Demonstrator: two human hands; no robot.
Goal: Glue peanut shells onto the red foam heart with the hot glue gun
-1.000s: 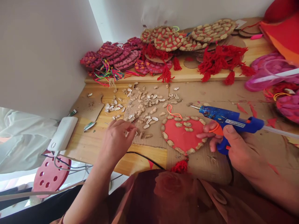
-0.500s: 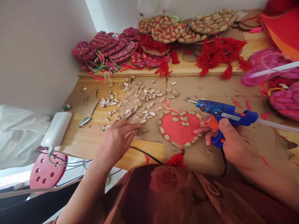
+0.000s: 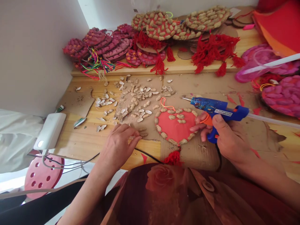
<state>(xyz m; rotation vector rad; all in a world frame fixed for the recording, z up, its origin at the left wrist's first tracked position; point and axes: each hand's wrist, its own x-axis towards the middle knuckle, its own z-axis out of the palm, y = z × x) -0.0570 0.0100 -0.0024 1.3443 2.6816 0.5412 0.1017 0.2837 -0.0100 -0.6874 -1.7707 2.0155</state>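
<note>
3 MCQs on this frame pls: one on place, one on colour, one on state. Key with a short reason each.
1. Where does the red heart lie?
A. on the cardboard sheet, between the two hands
B. on the back shelf
C. on the pink stool

2. What colour is the glue gun body?
A. yellow
B. blue
C. white

3. How does the right hand stand to the glue gun?
A. apart from it
B. resting flat on top of it
C. gripping its handle, finger by the orange trigger

Key: 1 A, the heart sits on the cardboard sheet with the left hand to one side. 2 B, the body is blue with a metal nozzle. 3 C, the fingers wrap the handle.
</note>
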